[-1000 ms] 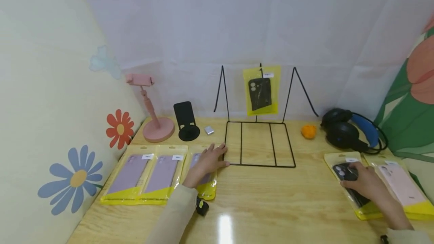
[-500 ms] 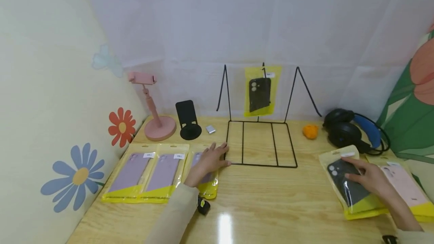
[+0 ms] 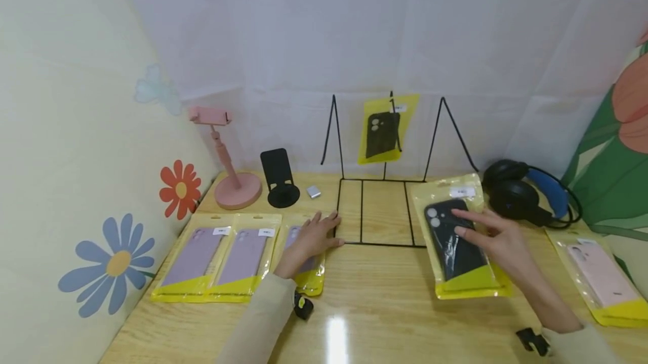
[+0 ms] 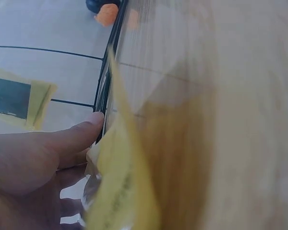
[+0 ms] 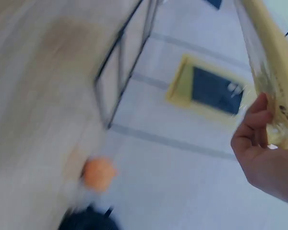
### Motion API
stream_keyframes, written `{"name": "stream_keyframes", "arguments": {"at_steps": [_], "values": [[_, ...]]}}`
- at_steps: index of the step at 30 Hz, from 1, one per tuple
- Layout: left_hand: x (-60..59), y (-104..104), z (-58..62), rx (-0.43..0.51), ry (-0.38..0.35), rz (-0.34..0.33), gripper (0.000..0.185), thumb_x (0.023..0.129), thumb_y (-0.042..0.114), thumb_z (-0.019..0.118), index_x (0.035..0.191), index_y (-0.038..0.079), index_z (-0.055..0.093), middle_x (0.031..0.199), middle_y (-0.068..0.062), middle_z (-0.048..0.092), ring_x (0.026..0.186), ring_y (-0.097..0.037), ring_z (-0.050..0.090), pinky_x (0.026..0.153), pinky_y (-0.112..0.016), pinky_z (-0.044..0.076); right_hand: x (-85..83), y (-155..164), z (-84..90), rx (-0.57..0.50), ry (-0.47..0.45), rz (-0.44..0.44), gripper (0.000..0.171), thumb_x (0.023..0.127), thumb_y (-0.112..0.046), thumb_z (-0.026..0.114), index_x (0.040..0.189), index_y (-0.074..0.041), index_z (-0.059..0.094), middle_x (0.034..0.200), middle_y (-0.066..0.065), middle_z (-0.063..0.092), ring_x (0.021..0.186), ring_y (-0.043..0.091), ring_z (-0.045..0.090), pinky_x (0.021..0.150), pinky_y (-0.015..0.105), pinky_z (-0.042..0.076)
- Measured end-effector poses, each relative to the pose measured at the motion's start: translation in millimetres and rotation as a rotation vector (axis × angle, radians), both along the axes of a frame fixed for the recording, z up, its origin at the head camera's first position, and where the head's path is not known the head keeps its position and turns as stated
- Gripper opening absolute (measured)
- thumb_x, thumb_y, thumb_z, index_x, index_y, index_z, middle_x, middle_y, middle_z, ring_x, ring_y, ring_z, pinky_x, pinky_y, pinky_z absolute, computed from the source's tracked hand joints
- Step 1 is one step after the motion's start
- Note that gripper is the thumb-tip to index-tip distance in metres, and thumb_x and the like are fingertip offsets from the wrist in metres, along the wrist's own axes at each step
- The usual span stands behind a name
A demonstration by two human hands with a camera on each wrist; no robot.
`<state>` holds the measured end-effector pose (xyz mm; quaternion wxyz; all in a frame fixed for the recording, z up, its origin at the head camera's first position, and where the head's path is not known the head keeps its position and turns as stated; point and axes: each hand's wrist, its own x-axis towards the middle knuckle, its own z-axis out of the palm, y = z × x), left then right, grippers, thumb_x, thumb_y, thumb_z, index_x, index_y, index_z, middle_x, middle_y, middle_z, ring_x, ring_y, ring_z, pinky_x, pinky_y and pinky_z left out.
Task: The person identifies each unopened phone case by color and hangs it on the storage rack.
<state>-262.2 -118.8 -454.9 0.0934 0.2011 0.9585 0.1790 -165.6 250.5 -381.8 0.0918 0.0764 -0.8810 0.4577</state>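
Observation:
In the head view my right hand (image 3: pixel 498 240) pinches a packaged black phone case (image 3: pixel 455 246), a clear and yellow pouch with a white label. It is lifted off the table, tilted, at the right front of a black wire display rack (image 3: pixel 387 245). My left hand (image 3: pixel 314 237) lies with spread fingers on the rack's front left corner, over a packaged purple phone case (image 3: pixel 310 284). In the left wrist view its thumb touches the wire. Another packaged black phone case (image 3: pixel 382 134) hangs from the rack's middle hook; the two outer hooks hold nothing.
Two more packaged purple cases (image 3: pixel 240 257) lie at left, and a packaged pink case (image 3: pixel 597 274) at right. Behind them stand a pink phone stand (image 3: pixel 238 191), a black phone stand (image 3: pixel 277 170) and a small white block (image 3: pixel 314 191). Headphones (image 3: pixel 511 198) lie at back right.
My right hand has picked up the packaged black case from beside the pink one and carried it left and up toward the rack. The hanging pouch has swung slightly. My left hand has stayed put.

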Motion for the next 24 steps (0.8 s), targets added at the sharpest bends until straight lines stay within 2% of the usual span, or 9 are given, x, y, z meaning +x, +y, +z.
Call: {"name": "stream_keyframes", "arguments": {"at_steps": [3,7,11,15,20,24], "values": [[0.3,-1,0.5,-0.005,0.003,0.001,0.065,0.091,0.036,0.064,0.146,0.007,0.042,0.155,-0.01,0.032,0.141,-0.046,0.019,0.11,-0.06,0.021,-0.5,-22,9.4,-0.071,0.037,0.006,0.041,0.089,-0.03,0.07,0.127,-0.017,0.065,0.076,0.006,0.035,0.059,0.017,0.031,0.05,0.03,0.029],[0.7,-1,1.1,0.006,0.001,-0.003,0.065,0.092,0.036,0.064,0.146,0.007,0.042,0.154,-0.01,0.032,0.141,-0.045,0.018,0.11,-0.061,0.02,-3.4,-46,21.2,-0.134,0.163,0.021,0.037,0.086,-0.018,0.074,0.122,-0.017,0.069,0.075,0.005,0.033,0.058,0.015,0.029,0.05,0.029,0.026],[0.6,-1,0.5,0.022,-0.005,-0.008,0.065,0.092,0.035,0.064,0.145,0.006,0.043,0.154,-0.011,0.032,0.141,-0.046,0.018,0.11,-0.061,0.019,-8.4,-61,29.3,-0.204,0.273,0.081,0.037,0.083,-0.006,0.075,0.119,-0.012,0.07,0.076,0.005,0.036,0.053,0.013,0.024,0.046,0.028,0.025],[0.3,0,-1.7,0.018,-0.008,-0.001,0.065,0.092,0.035,0.064,0.145,0.006,0.043,0.154,-0.011,0.032,0.141,-0.046,0.018,0.111,-0.06,0.019,-13.6,-69,34.3,-0.237,0.263,0.097,0.037,0.084,-0.007,0.074,0.12,-0.014,0.07,0.083,0.003,0.042,0.053,0.012,0.022,0.046,0.027,0.024],[0.3,0,-1.5,0.012,-0.008,0.006,0.065,0.092,0.035,0.065,0.145,0.006,0.043,0.154,-0.011,0.032,0.141,-0.046,0.018,0.111,-0.06,0.02,-19.1,-75,37.4,-0.232,0.233,0.081,0.036,0.085,-0.013,0.075,0.12,-0.018,0.07,0.076,0.006,0.031,0.056,0.015,0.023,0.048,0.028,0.023],[0.8,0,1.4,0.015,-0.007,0.007,0.065,0.092,0.036,0.064,0.145,0.006,0.043,0.154,-0.011,0.032,0.141,-0.046,0.018,0.111,-0.06,0.02,-24.0,-77,37.3,-0.229,0.229,0.071,0.036,0.085,-0.017,0.075,0.12,-0.019,0.07,0.075,0.007,0.03,0.058,0.017,0.024,0.05,0.028,0.022]]}}
